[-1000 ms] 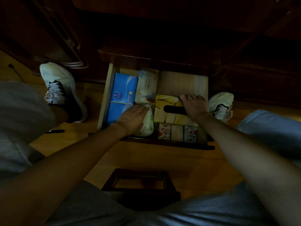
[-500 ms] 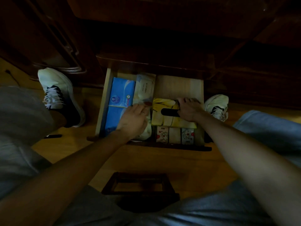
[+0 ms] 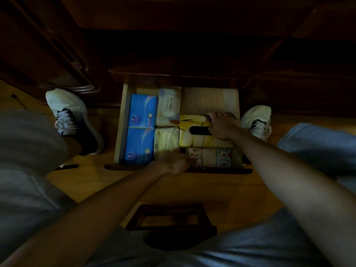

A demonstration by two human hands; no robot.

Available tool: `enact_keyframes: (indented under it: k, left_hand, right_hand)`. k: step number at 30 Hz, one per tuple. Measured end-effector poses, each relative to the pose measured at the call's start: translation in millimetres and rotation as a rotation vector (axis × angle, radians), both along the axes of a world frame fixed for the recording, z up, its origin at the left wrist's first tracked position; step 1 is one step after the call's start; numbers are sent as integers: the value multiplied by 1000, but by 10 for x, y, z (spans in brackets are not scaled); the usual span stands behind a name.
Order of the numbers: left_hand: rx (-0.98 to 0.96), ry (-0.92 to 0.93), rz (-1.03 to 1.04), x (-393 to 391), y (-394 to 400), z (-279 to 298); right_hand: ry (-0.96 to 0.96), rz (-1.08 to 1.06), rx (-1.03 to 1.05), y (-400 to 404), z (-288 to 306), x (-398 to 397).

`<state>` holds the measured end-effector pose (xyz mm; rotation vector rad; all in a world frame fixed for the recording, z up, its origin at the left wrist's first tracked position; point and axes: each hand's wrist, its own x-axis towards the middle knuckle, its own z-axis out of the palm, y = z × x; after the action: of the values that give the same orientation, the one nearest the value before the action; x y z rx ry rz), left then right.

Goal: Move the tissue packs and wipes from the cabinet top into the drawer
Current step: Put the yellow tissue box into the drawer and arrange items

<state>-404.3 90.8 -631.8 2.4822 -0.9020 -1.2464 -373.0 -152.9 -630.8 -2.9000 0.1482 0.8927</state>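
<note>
The open wooden drawer [image 3: 210, 99] holds two blue tissue packs [image 3: 141, 112] along its left side. Beside them lie a white wipes pack [image 3: 169, 106] and, nearer me, a pale yellow pack [image 3: 165, 140]. A yellow tissue box [image 3: 194, 120] with a black slot fills the right middle. Small patterned packs [image 3: 210, 158] line the front. My left hand [image 3: 175, 163] hangs at the drawer's front edge, fingers loosely curled beside the patterned packs and holding nothing. My right hand [image 3: 223, 126] rests on the yellow box's right end, its fingers reaching the far edge.
Dark wooden cabinet [image 3: 173, 45] rises above the drawer. My two white shoes [image 3: 67, 116] [image 3: 257, 120] flank the drawer on the wooden floor. A dark wooden stool [image 3: 171, 216] stands between my knees. A small dark object [image 3: 69, 166] lies on the floor at left.
My left hand has come off the pale yellow pack and drawn back to the drawer's front edge. My right hand stays on the yellow box.
</note>
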Motion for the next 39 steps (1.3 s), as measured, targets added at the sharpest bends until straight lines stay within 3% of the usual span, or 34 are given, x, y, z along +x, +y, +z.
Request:
enact_keyframes:
  k: [3, 7, 9, 14, 18, 31, 35, 39]
  left_hand:
    - [5, -28, -14, 26, 7, 86]
    - [-20, -503, -64, 205, 202, 262]
    - [71, -595, -21, 300, 346, 282]
    - [208, -528, -264, 355, 403, 168]
    - [283, -461, -260, 424, 218, 147]
    - [272, -269, -505, 647, 327, 233]
    - [106, -437, -390, 622, 501, 284]
    - [-109, -604, -98, 718, 640, 321]
  right_hand:
    - [12, -9, 6, 7, 38, 14]
    - [1, -26, 9, 44, 71, 10]
    - [-14, -28, -3, 75, 56, -3]
    - [-32, -24, -32, 66, -18, -5]
    - [-49, -22, -28, 34, -74, -5]
    - [77, -114, 0, 52, 67, 206]
    - [10, -186, 2, 301, 103, 365]
    - [-66, -362, 123, 881, 89, 756]
